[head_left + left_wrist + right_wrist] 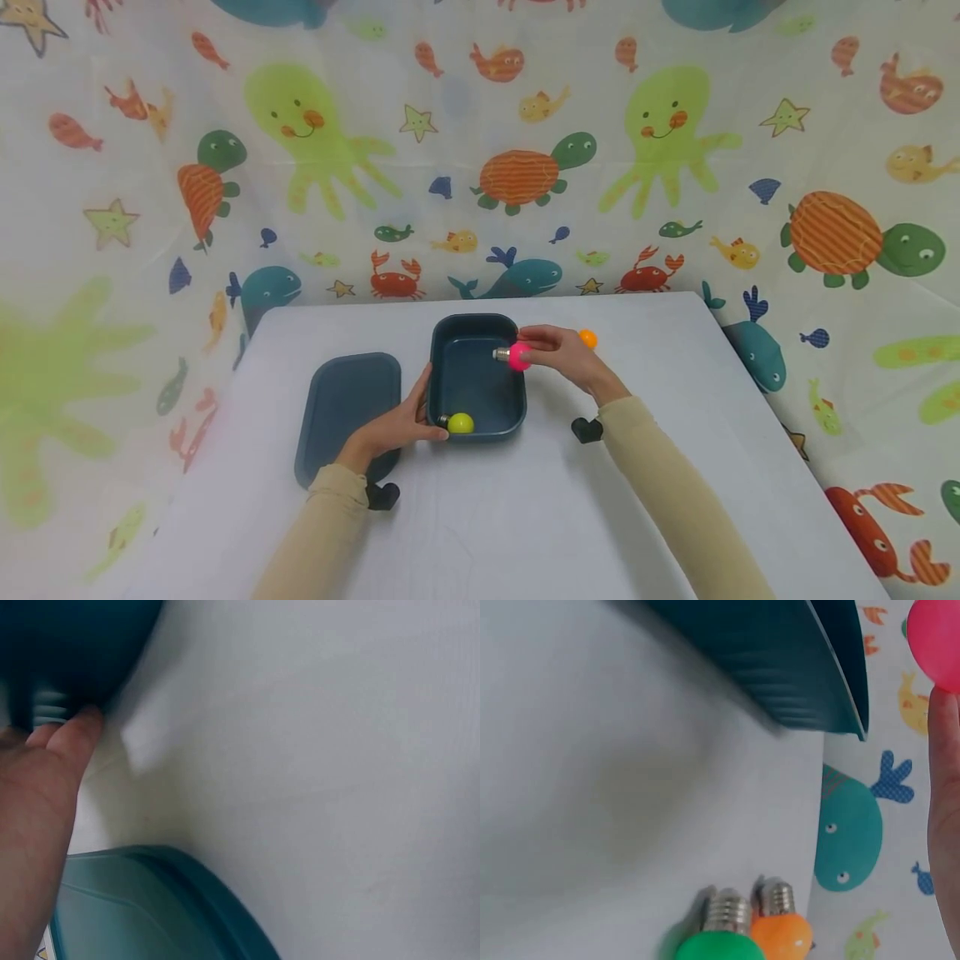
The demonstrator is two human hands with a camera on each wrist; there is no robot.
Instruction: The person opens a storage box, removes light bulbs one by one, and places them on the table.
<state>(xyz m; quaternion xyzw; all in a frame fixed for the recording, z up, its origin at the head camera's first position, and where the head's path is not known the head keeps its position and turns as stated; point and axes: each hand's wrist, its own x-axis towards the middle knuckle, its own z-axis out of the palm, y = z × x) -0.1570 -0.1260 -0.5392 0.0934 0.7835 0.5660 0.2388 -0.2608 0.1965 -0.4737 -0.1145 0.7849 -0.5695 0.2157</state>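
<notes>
A dark teal plastic container (480, 379) stands on the table, a yellow light bulb (461, 423) lying in its near left corner. My left hand (401, 422) grips the container's left side, thumb at the near corner; in the left wrist view its fingers (79, 735) touch the wall. Above the container's right part, my right hand (562, 354) pinches a pink light bulb (518, 357), metal base pointing left. In the right wrist view the pink bulb's globe shows at the top right.
A matching teal lid (345, 408) lies left of the container. Right of it, an orange light bulb (781, 934) and a green light bulb (721, 945) lie side by side on the white table (480, 533). A sea-animal curtain (465, 167) hangs behind.
</notes>
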